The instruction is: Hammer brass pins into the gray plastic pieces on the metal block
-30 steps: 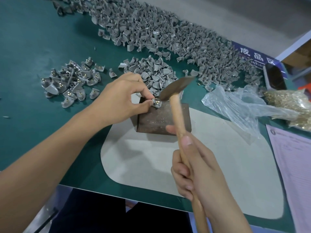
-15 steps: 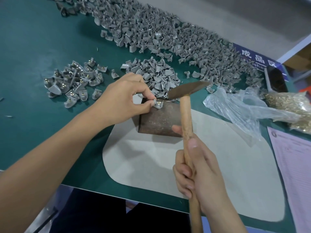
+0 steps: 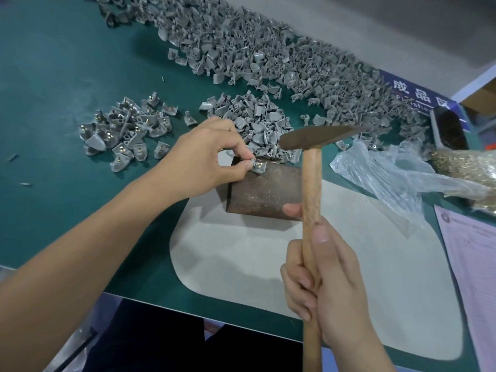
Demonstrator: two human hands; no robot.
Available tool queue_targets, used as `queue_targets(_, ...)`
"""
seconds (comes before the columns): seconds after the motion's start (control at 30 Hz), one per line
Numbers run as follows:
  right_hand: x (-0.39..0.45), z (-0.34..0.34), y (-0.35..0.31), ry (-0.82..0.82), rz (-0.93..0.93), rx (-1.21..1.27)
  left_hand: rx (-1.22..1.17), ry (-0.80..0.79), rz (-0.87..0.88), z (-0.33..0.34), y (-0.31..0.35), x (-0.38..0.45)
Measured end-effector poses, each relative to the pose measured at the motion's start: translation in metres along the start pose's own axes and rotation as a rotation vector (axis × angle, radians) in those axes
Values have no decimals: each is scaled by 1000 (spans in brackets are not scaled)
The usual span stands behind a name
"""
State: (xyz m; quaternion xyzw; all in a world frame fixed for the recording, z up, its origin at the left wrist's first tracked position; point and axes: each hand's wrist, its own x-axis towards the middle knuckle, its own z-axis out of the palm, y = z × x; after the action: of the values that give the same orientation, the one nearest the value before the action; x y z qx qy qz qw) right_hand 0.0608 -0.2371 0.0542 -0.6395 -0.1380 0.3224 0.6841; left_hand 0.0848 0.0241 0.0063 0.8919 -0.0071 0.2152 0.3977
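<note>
A gray piece (image 3: pixel 258 167) with its brass pin (image 3: pixel 259 165) is being pinched on the block's (image 3: pixel 264 190) far corner by left-hand fingers (image 3: pixel 248 164) while the hammer (image 3: pixel 312 167), gripped by the right hand (image 3: pixel 326 275), is being held raised above, so a short, square blow clear of those fingers is likely being called for next.

- The gray plastic piece (image 3: pixel 259 167) with a brass pin (image 3: pixel 258 165) in it sits on the far left corner of the metal block (image 3: pixel 265 190).
- The block is dark and rusty.
- The hammer (image 3: pixel 312 162) is raised above the block.
</note>
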Motion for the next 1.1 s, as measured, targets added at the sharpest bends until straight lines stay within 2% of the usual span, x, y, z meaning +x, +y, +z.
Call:
queue_targets(0.1,1,1,-2,-39,114,-55,0,1,6,1,0,0)
queue_targets(0.23,-2,7,-1,10,3,-27,-16,-3,4,1,1,-1)
queue_targets(0.37,-5,6,5,46,58,-63,-27,-9,6,3,5,-2)
queue_targets(0.5,-11,8,9,101,-48,-39,-29,-10,4,2,8,-2)
queue_targets(0.63,-7,4,5,41,61,-65,-50,-16,2,1,8,-2)
queue_targets(0.77,-8,9,5,88,-19,-49,-59,-22,-14,1,11,-3)
queue_targets(0.9,-5,5,1,61,97,-114,-49,-29,-17,-1,11,-2)
queue_targets(1.03,-9,11,0,81,28,-92,-53,-26,-18,0,13,-2)
queue_targets(1.1,-9,12,0,76,90,-97,-52,-26,-16,-1,12,-2)
